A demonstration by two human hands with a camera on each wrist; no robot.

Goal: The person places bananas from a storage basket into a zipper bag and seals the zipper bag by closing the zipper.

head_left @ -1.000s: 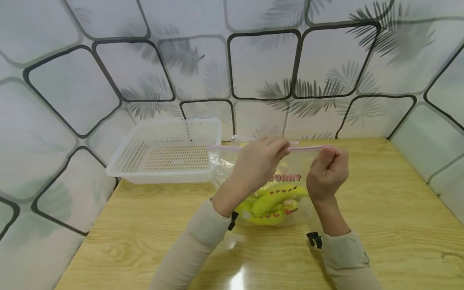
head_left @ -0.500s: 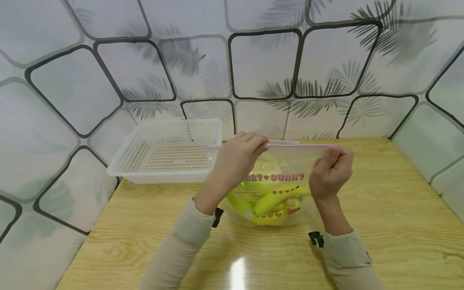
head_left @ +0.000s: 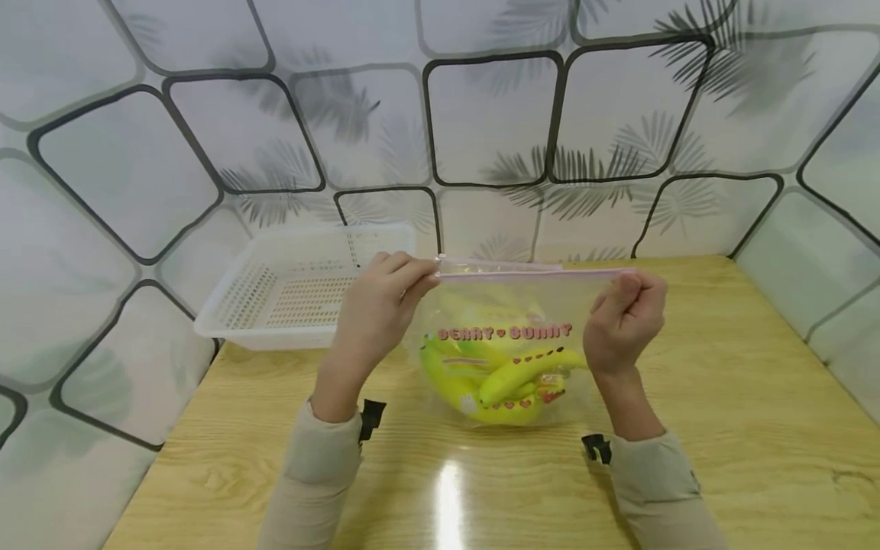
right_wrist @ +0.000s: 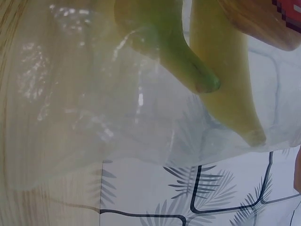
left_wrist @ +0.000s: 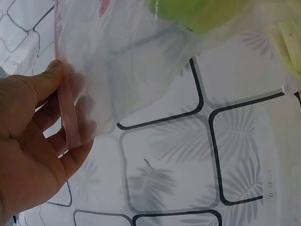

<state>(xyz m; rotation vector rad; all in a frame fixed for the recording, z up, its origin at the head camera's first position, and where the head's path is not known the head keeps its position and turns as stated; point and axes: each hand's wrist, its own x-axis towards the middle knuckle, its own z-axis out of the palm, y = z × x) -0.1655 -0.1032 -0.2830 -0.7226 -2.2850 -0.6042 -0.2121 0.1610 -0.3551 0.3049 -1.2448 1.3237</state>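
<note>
A clear zip bag [head_left: 505, 309] with a pink top strip and "BERRY BUNNY" lettering stands on the table. Yellow-green bananas [head_left: 522, 378] show through its film, and in the right wrist view a banana [right_wrist: 221, 75] tapers toward the bag's edge. My left hand [head_left: 378, 305] pinches the left end of the strip. The left wrist view has the thumb of that hand [left_wrist: 42, 127] on one side of the pink strip [left_wrist: 68, 106] and fingers behind the film. My right hand [head_left: 626, 321] grips the strip's right end with curled fingers.
A white slotted plastic basket [head_left: 302, 298] stands at the back left, partly behind my left hand. Another pink-edged clear bag [head_left: 495, 266] shows just behind the first. Patterned cloth walls [head_left: 495, 122] enclose the wooden table [head_left: 742, 397].
My left hand has slid leftward along the pink strip from the bag's middle to its left end, uncovering the lettering. My right hand stays at the right end.
</note>
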